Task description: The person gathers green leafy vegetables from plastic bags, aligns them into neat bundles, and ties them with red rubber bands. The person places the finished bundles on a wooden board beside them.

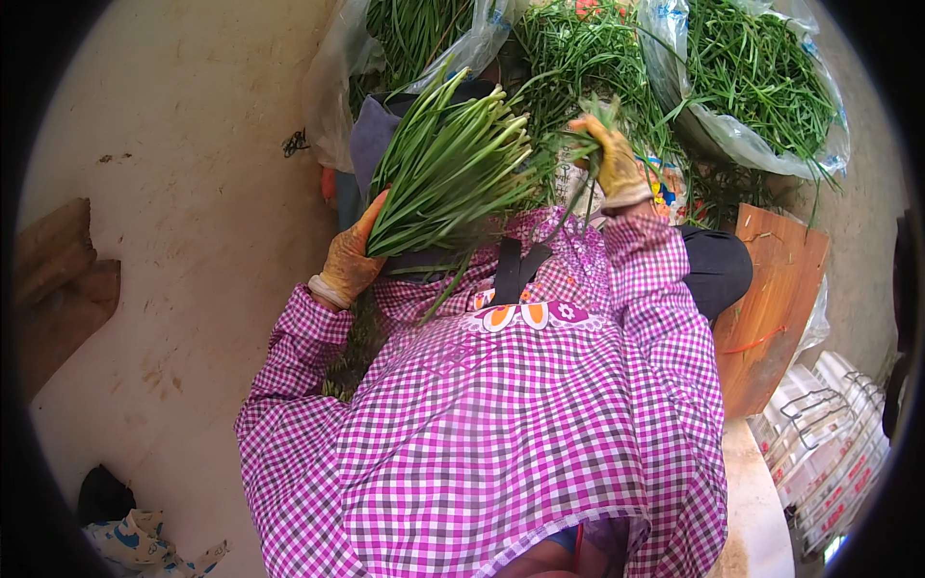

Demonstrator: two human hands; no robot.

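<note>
My left hand, in a stained yellow work glove, grips a thick bunch of garlic chives near my lap. The pale stem ends point up and to the right, while a few leaves droop over my checked smock. To the right of the bunch, my right hand, gloved likewise, is closed on a small tuft of loose green leaves. That tuft is slightly blurred. Beyond this hand lies a heap of loose green leaves.
Clear plastic bags hold more chives at the upper left and loose leaves at the upper right. A wooden board leans by my right knee. Bundled white packaging lies at the lower right, brown cardboard at the left.
</note>
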